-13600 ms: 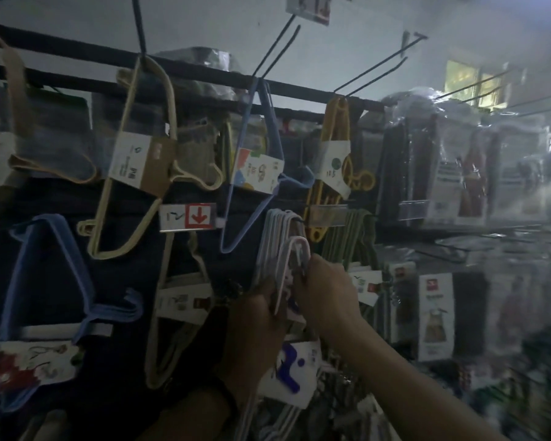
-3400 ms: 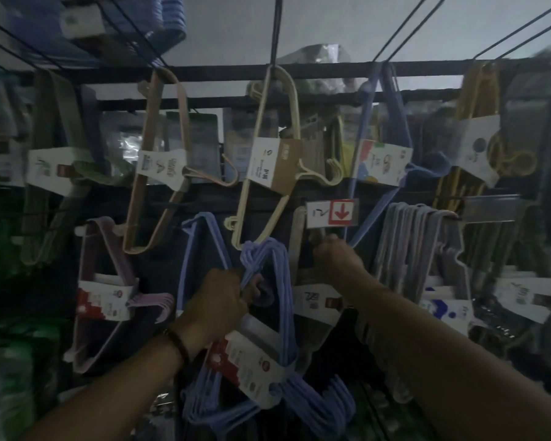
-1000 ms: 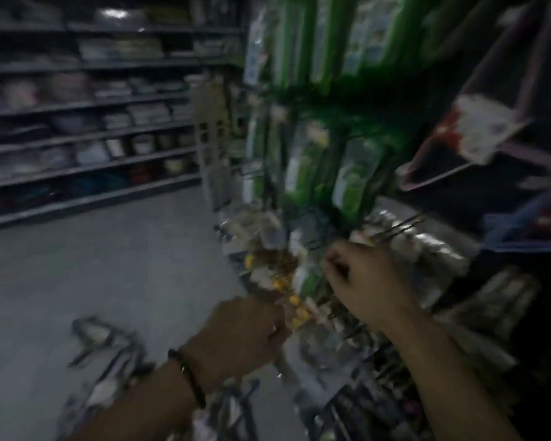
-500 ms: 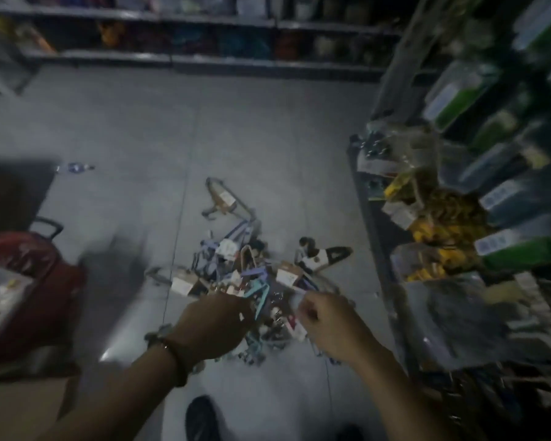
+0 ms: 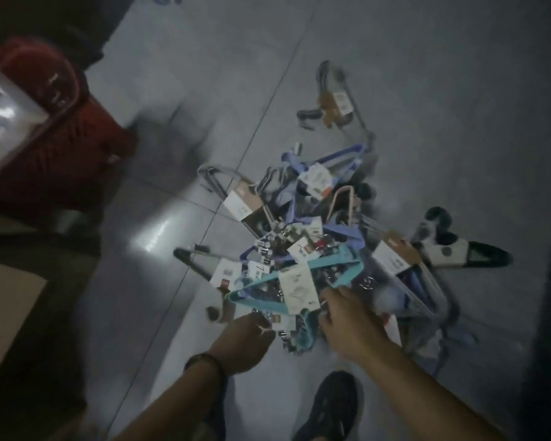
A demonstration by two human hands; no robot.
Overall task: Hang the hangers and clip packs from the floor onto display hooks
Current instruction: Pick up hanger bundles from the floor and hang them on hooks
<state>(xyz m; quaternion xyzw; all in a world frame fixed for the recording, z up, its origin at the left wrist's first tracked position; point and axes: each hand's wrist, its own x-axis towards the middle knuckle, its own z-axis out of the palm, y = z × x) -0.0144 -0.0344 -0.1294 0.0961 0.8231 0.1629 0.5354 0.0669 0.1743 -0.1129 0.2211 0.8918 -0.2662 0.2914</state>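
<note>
No legible text on tags

1. Pile of hanger packs lies tangled on grey tiled floor; motion blur throughout.
2. Teal hanger pack with white label on top, nearest the person.
3. Left hand and right hand reach into pile's near edge; grip unclear.
4. Dark shoe below.
5. Red basket left.
</note>
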